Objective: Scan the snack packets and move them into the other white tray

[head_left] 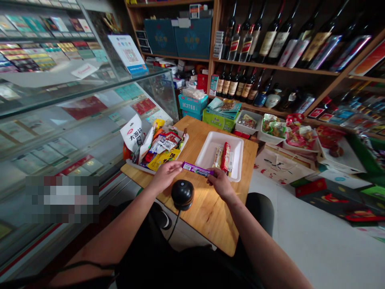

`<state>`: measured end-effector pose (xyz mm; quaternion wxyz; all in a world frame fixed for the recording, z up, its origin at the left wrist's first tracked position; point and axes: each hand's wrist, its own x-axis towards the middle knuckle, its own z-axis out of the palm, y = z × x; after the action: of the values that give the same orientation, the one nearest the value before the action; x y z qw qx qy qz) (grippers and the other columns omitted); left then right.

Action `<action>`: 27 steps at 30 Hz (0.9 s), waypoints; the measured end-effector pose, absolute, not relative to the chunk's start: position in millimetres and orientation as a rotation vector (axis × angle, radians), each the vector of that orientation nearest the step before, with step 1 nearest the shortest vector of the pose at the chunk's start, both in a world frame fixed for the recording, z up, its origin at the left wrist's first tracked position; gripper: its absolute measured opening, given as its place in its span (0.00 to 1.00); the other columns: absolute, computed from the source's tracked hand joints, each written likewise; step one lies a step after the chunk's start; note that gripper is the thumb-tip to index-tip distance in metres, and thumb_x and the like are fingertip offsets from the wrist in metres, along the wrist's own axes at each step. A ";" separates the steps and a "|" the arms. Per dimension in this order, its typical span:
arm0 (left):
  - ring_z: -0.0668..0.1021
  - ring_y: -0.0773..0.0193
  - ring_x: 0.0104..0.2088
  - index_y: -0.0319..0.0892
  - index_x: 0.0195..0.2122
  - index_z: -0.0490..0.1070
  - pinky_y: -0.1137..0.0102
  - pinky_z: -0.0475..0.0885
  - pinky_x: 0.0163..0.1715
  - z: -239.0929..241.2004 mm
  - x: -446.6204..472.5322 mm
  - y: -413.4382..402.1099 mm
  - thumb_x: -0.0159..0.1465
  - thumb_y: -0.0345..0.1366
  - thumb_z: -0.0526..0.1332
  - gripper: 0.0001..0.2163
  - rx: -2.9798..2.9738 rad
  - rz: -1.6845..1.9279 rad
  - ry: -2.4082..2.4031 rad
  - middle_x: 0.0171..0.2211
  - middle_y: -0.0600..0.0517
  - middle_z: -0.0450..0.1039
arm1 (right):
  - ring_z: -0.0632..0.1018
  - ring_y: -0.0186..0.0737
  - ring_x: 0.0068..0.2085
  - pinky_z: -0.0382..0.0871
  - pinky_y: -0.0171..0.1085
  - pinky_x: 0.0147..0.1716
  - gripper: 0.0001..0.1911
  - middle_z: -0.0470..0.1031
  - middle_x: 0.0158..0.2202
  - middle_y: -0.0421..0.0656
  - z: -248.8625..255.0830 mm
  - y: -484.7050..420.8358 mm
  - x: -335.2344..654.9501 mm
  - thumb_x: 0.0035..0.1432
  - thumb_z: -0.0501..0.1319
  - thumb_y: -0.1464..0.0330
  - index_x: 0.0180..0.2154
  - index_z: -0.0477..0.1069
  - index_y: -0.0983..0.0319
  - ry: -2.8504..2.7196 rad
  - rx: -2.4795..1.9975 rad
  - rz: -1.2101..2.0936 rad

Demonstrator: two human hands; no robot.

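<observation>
My left hand (166, 173) and my right hand (221, 183) each pinch one end of a thin purple snack packet (197, 169), held level just above a black dome-shaped scanner (182, 194) on a small wooden table (210, 216). Beyond the packet lies a white tray (210, 149) with a red packet (225, 156) and a couple of pale ones in it. To the left, a second white tray (141, 166) is heaped with several mixed snack packets.
A glass display counter (75, 120) of flat boxes runs along the left. Wooden shelves of wine bottles (270, 40) fill the back wall. Bins of snacks (270, 128) and boxes sit behind and right of the table. A cable hangs from the scanner.
</observation>
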<state>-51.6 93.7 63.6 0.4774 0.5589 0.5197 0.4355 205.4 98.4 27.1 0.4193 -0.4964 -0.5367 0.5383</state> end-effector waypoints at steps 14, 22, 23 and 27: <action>0.80 0.59 0.39 0.40 0.47 0.75 0.65 0.74 0.41 75.6 -14.7 123.3 0.56 0.42 0.68 0.19 1.433 0.924 1.250 0.40 0.46 0.79 | 0.76 0.35 0.25 0.67 0.32 0.23 0.16 0.75 0.26 0.38 25.2 103.8 232.0 0.53 0.64 0.63 0.43 0.69 0.62 -1.195 -1.300 1.142; 0.80 0.54 0.43 0.41 0.42 0.79 0.63 0.72 0.46 59.8 -33.1 124.3 0.57 0.43 0.65 0.15 1.671 0.774 1.435 0.42 0.46 0.81 | 0.80 0.35 0.26 0.71 0.31 0.23 0.14 0.76 0.32 0.39 21.4 97.3 221.6 0.56 0.60 0.66 0.45 0.69 0.61 -1.343 -1.371 1.050; 0.81 0.54 0.41 0.41 0.40 0.79 0.64 0.73 0.44 57.4 -36.8 123.6 0.57 0.42 0.64 0.14 1.678 0.736 1.447 0.40 0.47 0.81 | 0.80 0.34 0.26 0.71 0.30 0.23 0.13 0.76 0.32 0.40 18.8 97.1 218.8 0.57 0.59 0.67 0.45 0.69 0.61 -1.366 -1.372 1.046; 0.81 0.57 0.31 0.43 0.36 0.78 0.65 0.73 0.35 49.5 -48.4 120.9 0.57 0.43 0.62 0.11 1.602 0.628 1.453 0.33 0.49 0.81 | 0.80 0.34 0.25 0.73 0.31 0.23 0.11 0.77 0.34 0.42 6.9 96.5 209.9 0.57 0.58 0.68 0.43 0.70 0.62 -1.422 -1.392 1.047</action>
<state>-48.4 120.9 49.5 0.4303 0.6420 0.5825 0.2519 209.9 96.5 6.9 0.4319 -0.5584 -0.5703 0.4201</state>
